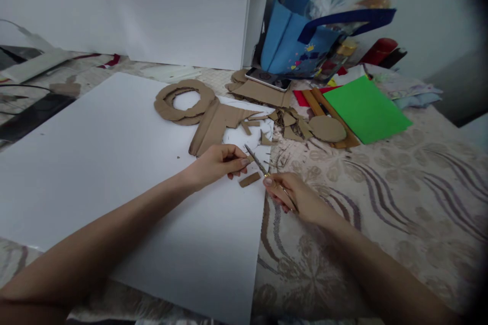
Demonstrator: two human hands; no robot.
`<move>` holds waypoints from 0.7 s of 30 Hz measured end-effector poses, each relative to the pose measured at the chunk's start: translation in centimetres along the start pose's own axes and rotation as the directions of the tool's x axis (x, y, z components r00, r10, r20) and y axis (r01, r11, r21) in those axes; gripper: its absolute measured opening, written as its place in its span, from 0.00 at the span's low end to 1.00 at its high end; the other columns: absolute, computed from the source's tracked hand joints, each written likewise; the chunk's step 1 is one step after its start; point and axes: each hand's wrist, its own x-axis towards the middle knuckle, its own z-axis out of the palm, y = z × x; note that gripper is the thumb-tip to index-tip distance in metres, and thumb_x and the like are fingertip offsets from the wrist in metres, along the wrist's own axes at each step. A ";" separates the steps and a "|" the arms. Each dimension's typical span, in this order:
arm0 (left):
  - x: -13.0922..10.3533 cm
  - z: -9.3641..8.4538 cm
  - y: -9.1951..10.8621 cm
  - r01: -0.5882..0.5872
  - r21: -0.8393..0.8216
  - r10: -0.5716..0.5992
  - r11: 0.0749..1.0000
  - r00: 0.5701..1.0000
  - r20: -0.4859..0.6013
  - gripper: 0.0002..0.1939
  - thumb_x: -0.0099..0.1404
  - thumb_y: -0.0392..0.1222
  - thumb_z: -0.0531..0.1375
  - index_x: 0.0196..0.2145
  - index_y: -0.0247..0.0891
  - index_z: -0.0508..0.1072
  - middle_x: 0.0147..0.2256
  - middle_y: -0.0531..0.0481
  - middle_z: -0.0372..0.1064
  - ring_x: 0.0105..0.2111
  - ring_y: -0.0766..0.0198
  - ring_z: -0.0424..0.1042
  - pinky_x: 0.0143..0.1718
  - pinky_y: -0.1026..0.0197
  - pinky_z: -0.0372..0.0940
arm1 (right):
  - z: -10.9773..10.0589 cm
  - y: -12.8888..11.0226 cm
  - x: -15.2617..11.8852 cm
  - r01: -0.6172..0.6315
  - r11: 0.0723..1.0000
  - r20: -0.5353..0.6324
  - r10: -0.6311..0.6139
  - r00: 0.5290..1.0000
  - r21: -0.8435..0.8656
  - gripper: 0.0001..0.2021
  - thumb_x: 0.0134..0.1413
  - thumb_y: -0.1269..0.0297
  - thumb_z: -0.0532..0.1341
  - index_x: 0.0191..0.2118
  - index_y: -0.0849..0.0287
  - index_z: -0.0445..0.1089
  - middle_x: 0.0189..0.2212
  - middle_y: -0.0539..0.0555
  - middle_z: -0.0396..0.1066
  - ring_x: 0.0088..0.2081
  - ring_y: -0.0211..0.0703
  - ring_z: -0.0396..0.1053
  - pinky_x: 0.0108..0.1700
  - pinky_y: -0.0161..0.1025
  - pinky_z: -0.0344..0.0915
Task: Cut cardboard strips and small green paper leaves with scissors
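Observation:
My left hand (pixel 224 160) pinches a small piece of cardboard (pixel 250 159) above the white sheet (pixel 145 152). In my right hand (pixel 284 190) is a pair of scissors (pixel 256 158), its blades pointing up and left beside that piece; whether they touch it I cannot tell. Just below the fingers lies a small cardboard strip (pixel 249 179). Beyond my hands rest a larger cut cardboard piece (pixel 213 124) and cardboard rings (pixel 163 104) with wavy edges. Cardboard scraps (pixel 287 122) are heaped to the right of them, next to a cardboard oval (pixel 328 128).
A blue bag (pixel 297 35) stands at the back, with a phone (pixel 268 79) before it on cardboard. Green paper (pixel 368 109) and a brown ruler-like strip (pixel 348 134) lie at the right on the patterned tablecloth (pixel 381 203). A dark flat object (pixel 34 114) is at far left.

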 end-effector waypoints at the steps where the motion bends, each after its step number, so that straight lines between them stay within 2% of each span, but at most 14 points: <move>1: 0.1 -0.2 0.0 0.015 0.010 -0.015 1.000 1.000 0.003 0.10 0.59 0.43 0.60 0.31 0.32 0.69 0.25 0.51 0.68 0.25 0.70 0.64 0.25 0.66 0.59 | -0.2 -0.1 0.1 -0.014 1.000 0.006 0.014 1.000 0.014 0.23 0.55 0.43 0.52 0.21 0.57 0.58 0.15 0.46 0.55 0.17 0.33 0.54 0.18 0.32 0.50; 4: 0.3 -0.8 -0.2 0.070 0.045 -0.071 0.997 0.997 0.009 0.10 0.59 0.44 0.59 0.31 0.33 0.68 0.26 0.50 0.69 0.24 0.71 0.64 0.25 0.66 0.60 | -1.2 -0.3 0.5 -0.060 0.993 -0.009 0.061 0.998 0.104 0.24 0.54 0.41 0.53 0.21 0.57 0.58 0.16 0.45 0.54 0.16 0.32 0.51 0.18 0.32 0.51; 7: 0.3 -0.9 -0.4 0.075 0.088 -0.075 0.993 0.997 -0.002 0.10 0.59 0.44 0.59 0.31 0.34 0.66 0.28 0.50 0.69 0.25 0.70 0.65 0.27 0.65 0.62 | -2.4 0.1 0.8 -0.016 0.986 -0.102 0.033 0.994 0.163 0.25 0.53 0.40 0.52 0.21 0.57 0.58 0.16 0.45 0.54 0.16 0.32 0.51 0.18 0.32 0.52; 10: -0.2 0.0 -0.3 0.002 0.271 0.001 0.963 1.000 -0.009 0.07 0.59 0.41 0.57 0.33 0.34 0.67 0.27 0.51 0.67 0.26 0.68 0.65 0.28 0.63 0.62 | -3.2 0.7 1.2 0.043 0.985 -0.159 -0.016 0.987 0.169 0.25 0.52 0.39 0.52 0.21 0.58 0.59 0.15 0.45 0.55 0.16 0.32 0.52 0.17 0.32 0.52; 14: -1.1 1.6 -0.3 -0.109 0.580 0.147 0.807 0.989 -0.020 0.08 0.61 0.41 0.57 0.37 0.35 0.68 0.33 0.47 0.68 0.31 0.63 0.67 0.32 0.60 0.62 | -3.4 0.7 1.3 0.045 0.989 -0.165 -0.022 0.986 0.138 0.27 0.51 0.37 0.52 0.20 0.58 0.59 0.15 0.46 0.55 0.16 0.32 0.52 0.17 0.32 0.52; 18: -1.4 2.4 -0.9 -0.145 0.658 0.209 0.739 0.978 -0.020 0.16 0.57 0.40 0.61 0.43 0.36 0.65 0.44 0.41 0.65 0.38 0.59 0.69 0.37 0.57 0.64 | -3.2 0.3 1.2 0.048 0.992 -0.174 -0.026 0.984 0.119 0.27 0.51 0.36 0.51 0.21 0.58 0.59 0.15 0.46 0.55 0.15 0.32 0.51 0.17 0.32 0.52; 21: -1.5 2.5 -1.2 -0.156 0.695 0.225 0.701 0.974 -0.008 0.20 0.56 0.40 0.63 0.46 0.36 0.64 0.47 0.40 0.63 0.41 0.56 0.70 0.40 0.55 0.65 | -3.3 0.2 1.1 0.046 0.989 -0.195 -0.018 0.981 0.140 0.28 0.48 0.34 0.52 0.20 0.58 0.58 0.14 0.45 0.54 0.15 0.31 0.51 0.17 0.32 0.51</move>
